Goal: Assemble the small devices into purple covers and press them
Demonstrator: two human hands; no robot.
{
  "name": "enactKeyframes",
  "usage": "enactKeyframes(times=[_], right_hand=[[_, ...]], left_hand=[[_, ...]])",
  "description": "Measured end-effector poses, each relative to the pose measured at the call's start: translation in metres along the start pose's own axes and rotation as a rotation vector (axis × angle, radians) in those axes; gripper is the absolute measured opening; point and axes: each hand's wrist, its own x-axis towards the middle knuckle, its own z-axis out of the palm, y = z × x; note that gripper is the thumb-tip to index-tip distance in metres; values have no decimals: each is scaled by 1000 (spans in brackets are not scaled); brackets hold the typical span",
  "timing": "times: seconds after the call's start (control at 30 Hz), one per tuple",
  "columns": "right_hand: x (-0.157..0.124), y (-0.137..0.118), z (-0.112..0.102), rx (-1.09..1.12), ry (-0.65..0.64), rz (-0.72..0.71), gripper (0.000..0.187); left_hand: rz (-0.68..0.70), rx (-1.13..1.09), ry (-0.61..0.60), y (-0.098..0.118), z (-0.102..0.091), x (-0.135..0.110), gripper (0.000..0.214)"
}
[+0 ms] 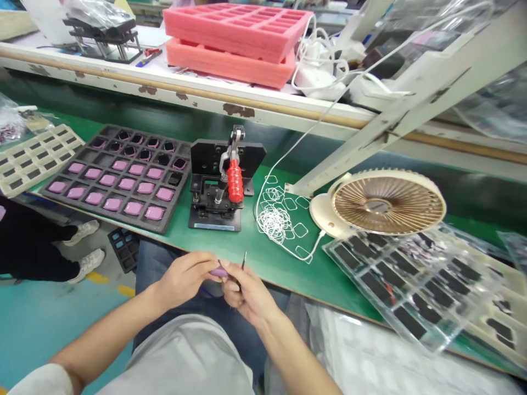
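One case [219, 271], clamped in the grip of the left hand [191, 277] while the right hand [246, 293] closes on a tool [244, 260], is at the bench's [222, 240] near edge, probably light, stiff, scratchable, best taken by its rim.

Left of the one press [212, 211], one dark tray [102, 159] is holding fifteen plain pink pieces [126, 184] and roughly eleven dark-faced pieces [163, 159]; behind it two foam trays [222, 41] are sitting; right of it one fan [382, 203] and uncountably tangled white loops [274, 222] are resting; in front, one left hand [191, 277] and one right hand [247, 291] are holding one purple piece [218, 271] and one slim tool [244, 259]
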Motion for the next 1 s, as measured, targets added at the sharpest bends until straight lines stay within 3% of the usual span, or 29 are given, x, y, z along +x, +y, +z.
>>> enactKeyframes(times=[0.1,0.17,0.2,0.3,0.33,0.37,0.43,0.57,0.73,0.8,0.9,0.97,1.0], right_hand=[[1,-4,-2,-234,9,-70,67],[-3,-18,-1,-543,77,-251,66],[-6,-30,1,-718,162,-431,63],[-17,-80,18,-1121,480,-1198,32],[-18,-99,25,-1213,522,-1425,23],[-18,-116,32,-1307,506,-1597,25],[-12,-142,45,-1499,384,-1778,35],[14,-163,53,-1668,229,-1930,29],[21,-179,74,-1578,190,-2066,24],[12,-196,94,-1477,312,-2068,25],[-2,-212,110,-1311,629,-2008,26],[-4,-200,100,-1202,716,-1990,23],[-1,-186,88,-1204,677,-1971,23]], left_hand=[[-4,91,-105,-3,-7,-2,35],[-14,141,-102,-11,-9,-1,36],[-21,156,-86,-17,-9,1,35],[-41,198,-35,-40,0,14,27],[-48,212,-34,-48,5,18,24],[-57,223,-37,-54,10,22,23],[-76,241,-50,-63,21,26,22],[-106,269,-73,-70,32,21,24],[-117,261,-86,-80,28,15,26],[-111,238,-89,-84,25,15,26],[-81,186,-67,-84,20,14,25],[-75,157,-12,-78,13,8,22],[-86,149,29,-73,9,3,22]])
